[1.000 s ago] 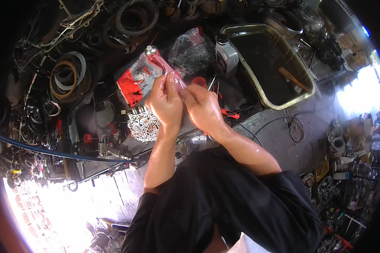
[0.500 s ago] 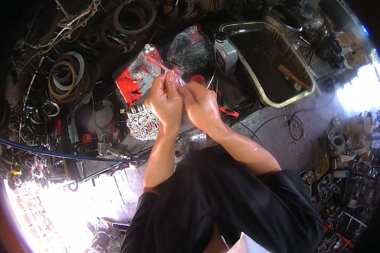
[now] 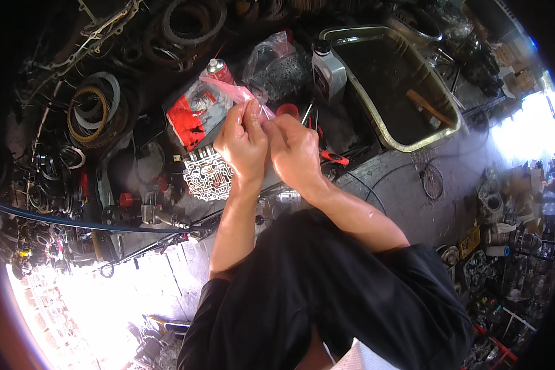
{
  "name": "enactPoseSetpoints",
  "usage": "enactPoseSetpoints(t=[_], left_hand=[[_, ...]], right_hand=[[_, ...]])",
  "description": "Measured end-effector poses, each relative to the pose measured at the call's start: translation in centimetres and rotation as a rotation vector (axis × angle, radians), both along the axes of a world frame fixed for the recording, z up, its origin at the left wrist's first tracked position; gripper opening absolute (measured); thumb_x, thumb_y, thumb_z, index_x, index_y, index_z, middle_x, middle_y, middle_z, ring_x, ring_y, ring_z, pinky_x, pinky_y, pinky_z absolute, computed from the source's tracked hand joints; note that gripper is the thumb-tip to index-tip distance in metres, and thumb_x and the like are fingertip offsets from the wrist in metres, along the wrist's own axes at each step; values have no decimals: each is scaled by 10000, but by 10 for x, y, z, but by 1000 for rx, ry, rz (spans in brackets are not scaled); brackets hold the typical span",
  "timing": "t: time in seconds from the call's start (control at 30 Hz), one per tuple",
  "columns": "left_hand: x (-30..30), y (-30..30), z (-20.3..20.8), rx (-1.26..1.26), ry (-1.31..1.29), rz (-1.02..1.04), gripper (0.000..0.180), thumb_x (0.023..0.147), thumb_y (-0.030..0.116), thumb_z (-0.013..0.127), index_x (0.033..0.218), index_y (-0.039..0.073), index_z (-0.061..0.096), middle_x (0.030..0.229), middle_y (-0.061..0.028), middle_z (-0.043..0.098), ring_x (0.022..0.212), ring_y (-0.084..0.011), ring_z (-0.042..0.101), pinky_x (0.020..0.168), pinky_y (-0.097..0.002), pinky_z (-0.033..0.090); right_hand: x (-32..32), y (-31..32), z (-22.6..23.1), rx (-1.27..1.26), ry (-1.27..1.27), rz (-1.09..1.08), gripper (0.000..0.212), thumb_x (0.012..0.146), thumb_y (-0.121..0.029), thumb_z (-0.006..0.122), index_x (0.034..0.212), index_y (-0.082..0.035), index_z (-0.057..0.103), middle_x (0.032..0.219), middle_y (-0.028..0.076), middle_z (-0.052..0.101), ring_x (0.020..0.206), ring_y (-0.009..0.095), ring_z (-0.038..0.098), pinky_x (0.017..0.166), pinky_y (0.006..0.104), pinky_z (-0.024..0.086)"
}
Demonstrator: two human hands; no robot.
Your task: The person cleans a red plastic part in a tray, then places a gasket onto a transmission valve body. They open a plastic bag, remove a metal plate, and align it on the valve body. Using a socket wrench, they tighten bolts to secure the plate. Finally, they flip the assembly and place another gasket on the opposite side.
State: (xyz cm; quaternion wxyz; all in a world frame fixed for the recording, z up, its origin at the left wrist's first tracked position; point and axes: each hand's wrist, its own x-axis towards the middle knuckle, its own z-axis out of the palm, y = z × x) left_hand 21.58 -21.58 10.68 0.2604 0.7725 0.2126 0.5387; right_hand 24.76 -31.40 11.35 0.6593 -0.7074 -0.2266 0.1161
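A thin pink plastic bag (image 3: 235,91) is pinched between my two hands above the bench. My left hand (image 3: 243,140) has its fingers closed on the bag, thumb on top. Close beside it, my right hand (image 3: 295,148) is closed on the bag's other side, knuckles up. Below and left of my left hand lies a metal valve body (image 3: 208,180) with maze-like channels. Beyond it are a red and white plastic packet (image 3: 187,126) and a red spray can (image 3: 221,71). A red cap (image 3: 287,111) stands just past my right hand.
A grey oil bottle (image 3: 329,77) stands by a large fluid-filled tray (image 3: 407,148), which holds a wooden-handled tool (image 3: 428,107). Clear plastic covers a dark metal part (image 3: 280,77). Red-handled pliers (image 3: 334,158) lie right. Ring plates (image 3: 87,117) pile up left; a blue hose (image 3: 86,226) crosses nearby.
The pink bag has spread wider beyond my fingers, where it was a narrow twisted strip. Both hands keep their grip and have shifted only slightly.
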Motion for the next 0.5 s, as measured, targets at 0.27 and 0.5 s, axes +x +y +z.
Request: enactPoseSetpoints(t=[0.27,0.5], left_hand=[[-11,0,-12,85,138,17,141,952,157,740,899,31,705,737,-154,692,600,-305,666,553,-370,521],[-17,15,-10,-72,28,-253,148,979,93,708,889,-20,679,726,-98,696,623,-145,657,581,-282,515]], right_hand=[[10,3,-5,62,126,39,194,998,-137,627,916,31,679,667,77,627,550,112,545,513,303,430],[24,-10,1,109,137,163,202,1012,-147,616,944,36,668,666,109,633,598,117,553,558,330,457]])
